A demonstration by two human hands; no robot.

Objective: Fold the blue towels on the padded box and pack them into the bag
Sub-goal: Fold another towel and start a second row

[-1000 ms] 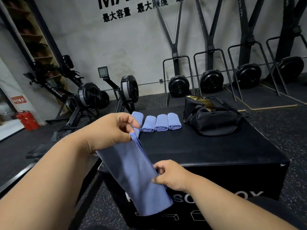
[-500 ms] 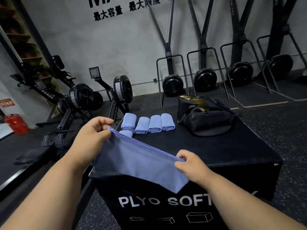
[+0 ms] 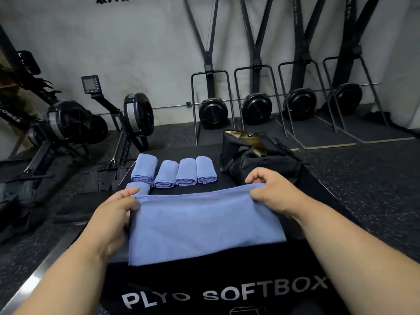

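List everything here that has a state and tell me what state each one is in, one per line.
Held towel: spread flat, half folded, draped over the box edge.
Left hand: fingers pinching the towel's top left corner.
Right hand: fingers pinching the top right corner.
Folded towels: four in a row, a fifth in front.
Bag: unzipped, open.

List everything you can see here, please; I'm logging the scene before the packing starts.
Open towel: 1, blue, spread on the near part of the box top.
Rolled towels: 5 visible, blue, four in a row on the far left of the box top, one nearer, partly hidden.
Bag: 1, black, gold lining, far right on the box.
Padded box: 1, black, lettered PLYO SOFTBOX.
Rowing machines: 2 at least, black, left floor.
Ski trainers: 4, black, against the back wall.
Left hand: pinching the open towel's far left corner.
Right hand: pinching its far right corner.
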